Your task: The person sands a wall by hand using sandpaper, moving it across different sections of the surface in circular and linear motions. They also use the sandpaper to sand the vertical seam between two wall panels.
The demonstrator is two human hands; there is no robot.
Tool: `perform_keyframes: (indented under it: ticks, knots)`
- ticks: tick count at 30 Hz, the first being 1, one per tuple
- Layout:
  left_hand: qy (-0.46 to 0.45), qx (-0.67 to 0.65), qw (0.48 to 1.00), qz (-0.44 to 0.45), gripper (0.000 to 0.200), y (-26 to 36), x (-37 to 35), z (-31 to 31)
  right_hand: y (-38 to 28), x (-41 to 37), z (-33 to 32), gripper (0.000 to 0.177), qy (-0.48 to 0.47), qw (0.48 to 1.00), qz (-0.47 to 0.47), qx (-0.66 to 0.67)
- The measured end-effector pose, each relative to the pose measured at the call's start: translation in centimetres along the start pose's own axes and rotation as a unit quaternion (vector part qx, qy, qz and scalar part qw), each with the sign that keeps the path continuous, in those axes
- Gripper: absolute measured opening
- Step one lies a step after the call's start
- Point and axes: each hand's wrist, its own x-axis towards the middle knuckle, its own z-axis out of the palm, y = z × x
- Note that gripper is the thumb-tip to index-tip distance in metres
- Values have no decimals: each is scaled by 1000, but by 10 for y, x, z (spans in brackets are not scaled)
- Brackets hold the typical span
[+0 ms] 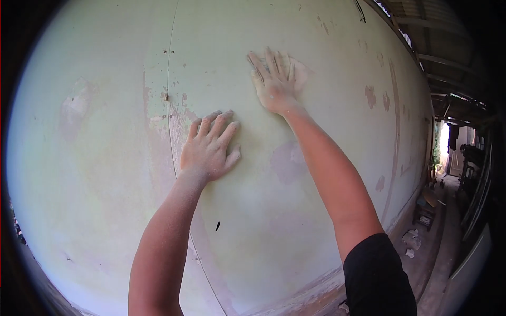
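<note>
My left hand (pixel 208 150) rests palm-down on a pale green wall (pixel 116 174), its fingers spread and coated with whitish dust. It lies just right of a thin vertical seam in the wall. Higher up and to the right, my right hand (pixel 275 87) is pressed flat on the same wall with fingers stretched out, dusty too. A pale patch (pixel 301 76) shows between and beside its fingers; I cannot tell whether part of it is a thin sheet under the palm. Chipped paint (pixel 179 113) runs along the seam near my left hand.
Worn patches (pixel 289 160) and scraped spots mark the wall. To the right, a narrow passage (pixel 437 237) runs along its foot, with crumpled scraps (pixel 411 239) on the floor and a small stool-like item (pixel 425 210). Roof beams (pixel 445 63) hang overhead. Dark clutter lines the far side.
</note>
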Motion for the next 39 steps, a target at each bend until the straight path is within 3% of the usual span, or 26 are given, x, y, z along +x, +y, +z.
perform_keyframes:
  ticks: [1, 5, 6, 8, 10, 11, 13, 14, 16, 17, 19, 23, 25, 26, 28, 32, 34, 38, 39]
  knots:
    - [-23, -2, 1000, 8, 52, -2, 1, -3, -6, -12, -4, 53, -19, 996, -83, 13]
    - [-32, 50, 998, 36, 62, -31, 16, -10, 19, -33, -18, 53, -89, 987, -130, -16]
    - [-28, 55, 997, 41, 62, -36, 22, -12, 34, -25, -16, 53, -73, 991, -109, -15]
    - [-22, 86, 996, -32, 66, -43, 29, -15, 50, -4, -19, 54, -55, 995, -86, -14]
    - [-31, 86, 995, -39, 67, -37, 29, -14, 55, 20, -21, 55, -47, 996, 57, 53]
    - [-29, 83, 995, -40, 67, -37, 29, -14, 52, 29, -17, 55, -48, 996, 58, 54]
    - [-26, 77, 996, -44, 67, -36, 28, -13, 31, 45, -5, 55, 5, 984, 173, 40]
    - [-25, 73, 996, -44, 67, -36, 28, -14, 21, 43, -1, 55, 6, 984, 172, 39]
    - [-24, 68, 996, -44, 67, -37, 28, -15, 4, 23, 2, 55, 4, 1000, 3, 22]
    - [-23, 62, 997, -44, 67, -36, 27, -16, 2, 4, -1, 55, 3, 1000, 3, 20]
    - [-16, 57, 997, -44, 66, -37, 28, -17, -1, -25, -9, 55, -78, 985, -148, -42]
    - [-4, 49, 998, -39, 65, -37, 26, -14, 48, -10, -12, 55, -51, 986, -159, -21]
    - [-5, 50, 998, -42, 65, -39, 27, -15, 57, 22, -8, 55, -25, 1000, -13, 1]
    - [-5, 54, 998, -41, 64, -38, 27, -15, 55, 33, -3, 55, -32, 999, -13, 0]
    - [-7, 56, 998, -38, 64, -38, 29, -14, 35, 49, 5, 56, 28, 993, 111, -4]
    - [1, 53, 998, -37, 63, -37, 24, -12, 5, 12, 5, 56, 23, 999, 18, 19]
    - [10, 54, 998, -36, 63, -38, 25, -15, 7, -21, 2, 57, -25, 983, -173, -52]
    - [13, 41, 999, -34, 62, -38, 25, -12, 59, -25, -20, 57, -80, 980, -183, -15]
    - [22, 40, 998, -36, 61, -38, 24, -11, 74, -6, -19, 58, -52, 995, -89, 5]
